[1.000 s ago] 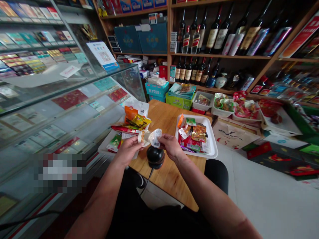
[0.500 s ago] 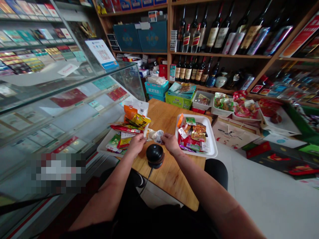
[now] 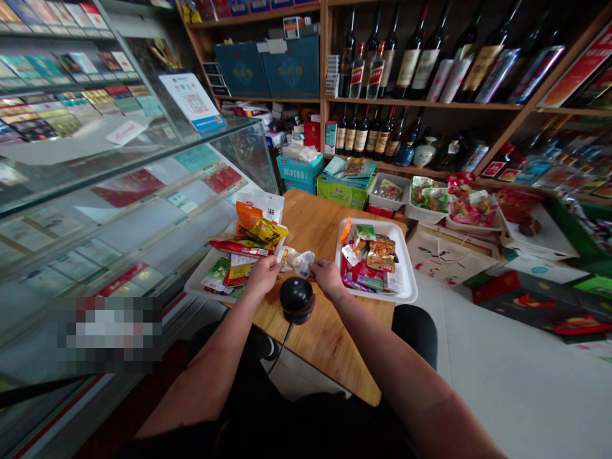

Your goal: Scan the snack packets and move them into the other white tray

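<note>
Right now my left hand (image 3: 262, 275) and my right hand (image 3: 327, 276) pinch one small clear snack packet (image 3: 297, 260) between them, fingers pressed together on its two ends, the left at its orange-tinted end and the right at its pale, printed end. The packet hangs stretched between my fingertips, just above and beyond the one black dome-shaped scanner (image 3: 297, 299), which sits on the wooden table (image 3: 329, 344) near its near edge, its cable dropping off that edge toward me.

Two white trays flank my hands. The left tray (image 3: 197, 288) overhangs the table's left edge and carries a heap of snack packets in orange, yellow, red and green, too overlapped to count. The right tray (image 3: 407, 280) lies along the table's right edge, just beside my right hand, filled with a similar heap.

Beyond the table's far edge stand a blue carton (image 3: 299, 171) and a green carton (image 3: 342, 191). A glass display case (image 3: 143, 191) runs along my left, and wooden shelves (image 3: 421, 105) of bottles fill the back.
</note>
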The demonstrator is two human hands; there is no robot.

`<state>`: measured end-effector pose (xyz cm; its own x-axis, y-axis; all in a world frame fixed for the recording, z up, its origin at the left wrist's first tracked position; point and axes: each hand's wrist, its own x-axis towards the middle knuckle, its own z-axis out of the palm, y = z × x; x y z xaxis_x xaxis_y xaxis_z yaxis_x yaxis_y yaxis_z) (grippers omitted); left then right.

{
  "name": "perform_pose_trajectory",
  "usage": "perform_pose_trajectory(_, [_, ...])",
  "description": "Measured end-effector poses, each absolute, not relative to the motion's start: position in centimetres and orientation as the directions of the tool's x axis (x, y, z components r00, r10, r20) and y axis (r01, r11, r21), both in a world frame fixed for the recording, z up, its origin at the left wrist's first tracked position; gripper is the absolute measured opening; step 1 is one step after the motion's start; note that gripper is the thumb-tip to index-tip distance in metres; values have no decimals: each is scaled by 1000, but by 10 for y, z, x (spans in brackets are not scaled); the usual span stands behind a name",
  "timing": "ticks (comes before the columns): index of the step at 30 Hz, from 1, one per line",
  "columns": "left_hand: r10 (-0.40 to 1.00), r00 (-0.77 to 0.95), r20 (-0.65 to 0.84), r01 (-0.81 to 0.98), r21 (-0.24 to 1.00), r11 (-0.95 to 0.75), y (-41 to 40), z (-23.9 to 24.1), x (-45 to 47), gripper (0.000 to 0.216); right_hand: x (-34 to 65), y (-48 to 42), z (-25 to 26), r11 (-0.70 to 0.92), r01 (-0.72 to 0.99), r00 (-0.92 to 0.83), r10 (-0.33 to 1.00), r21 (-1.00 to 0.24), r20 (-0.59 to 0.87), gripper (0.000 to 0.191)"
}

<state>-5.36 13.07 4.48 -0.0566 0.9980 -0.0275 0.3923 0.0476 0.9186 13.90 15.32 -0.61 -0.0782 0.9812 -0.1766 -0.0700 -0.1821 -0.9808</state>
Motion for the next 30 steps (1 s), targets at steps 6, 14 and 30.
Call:
perform_pose_trajectory(6, [998, -68, -14, 344, 938, 36, 134, 43, -48, 26, 141, 152, 4, -202, -121, -61, 979, -972, -196, 21])
perform_pose_trajectory(14, [959, -57, 278, 650, 740, -176, 128, 84, -15, 19, 190, 133, 39, 83, 277, 73, 992, -957, 107, 31])
perform_pose_trajectory(30, [961, 119, 249, 573, 773, -271, 126, 94, 129, 22, 326, 125, 55, 3, 432, 350, 921, -902, 171, 26])
